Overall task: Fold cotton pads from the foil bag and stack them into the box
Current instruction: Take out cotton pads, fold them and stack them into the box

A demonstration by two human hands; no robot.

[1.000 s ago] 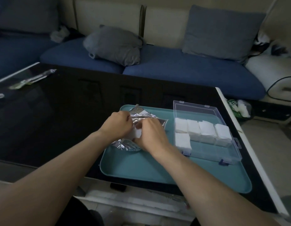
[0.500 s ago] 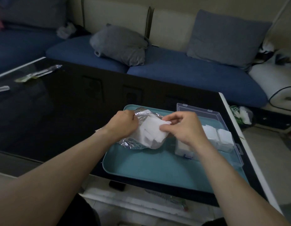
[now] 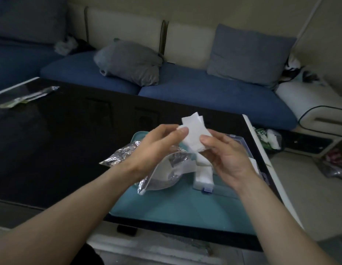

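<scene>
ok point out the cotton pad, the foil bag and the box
cotton pad (image 3: 194, 134), head view, middle of the white sheet
foil bag (image 3: 121, 154), head view, crinkled left end
box (image 3: 203, 178), head view, near left corner

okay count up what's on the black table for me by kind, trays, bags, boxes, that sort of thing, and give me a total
Teal tray: 1
Foil bag: 1
Clear plastic box: 1, partly hidden by the right hand
Wrapped packet at the far left: 1
Total: 4
The cotton pad held in both hands isn't counted.
</scene>
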